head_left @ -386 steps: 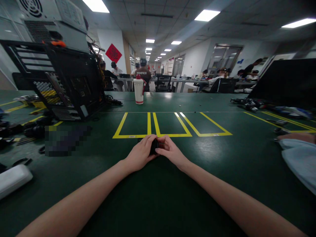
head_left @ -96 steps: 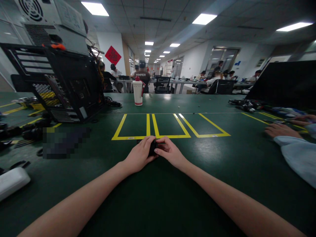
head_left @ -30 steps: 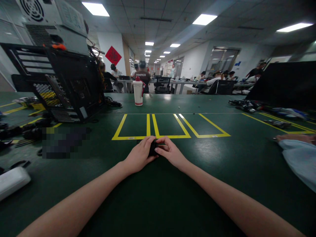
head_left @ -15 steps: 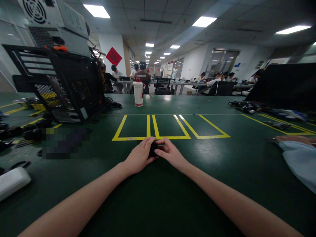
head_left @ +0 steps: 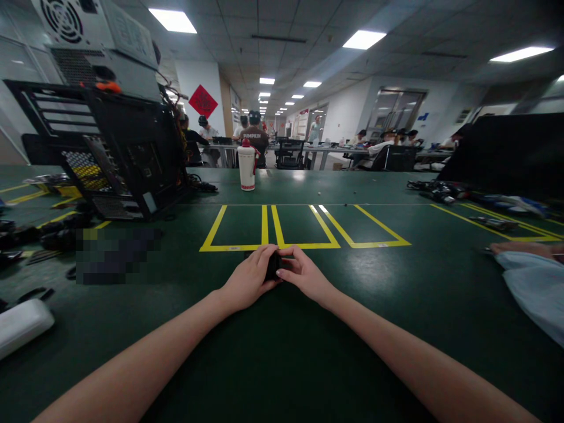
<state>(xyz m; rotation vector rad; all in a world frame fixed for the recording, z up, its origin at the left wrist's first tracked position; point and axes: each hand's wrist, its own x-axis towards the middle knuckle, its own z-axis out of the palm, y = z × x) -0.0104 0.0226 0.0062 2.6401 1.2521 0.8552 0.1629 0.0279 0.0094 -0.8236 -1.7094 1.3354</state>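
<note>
A small black object [head_left: 273, 267] rests low over the green table [head_left: 282, 352], between my two hands and partly hidden by them. My left hand [head_left: 252, 276] is wrapped round its left side, with fingers bent over the top. From the right, the fingertips and thumb of my right hand [head_left: 305, 273] hold the object's right edge. Just beyond my hands, yellow tape [head_left: 306, 245] marks out three frames on the tabletop. What the black object is cannot be made out.
A black computer case [head_left: 136, 153] stands at the back left, near a white bottle with a red lid [head_left: 247, 167]. Cables and dark parts [head_left: 57, 235] lie left, a white object [head_left: 26, 326] nearer. A person's blue sleeve [head_left: 535, 282] is at the right edge.
Both hands stay in nearly the same place round the black object, the right thumb having shifted very slightly. The sleeve at the right has moved a little to the left.
</note>
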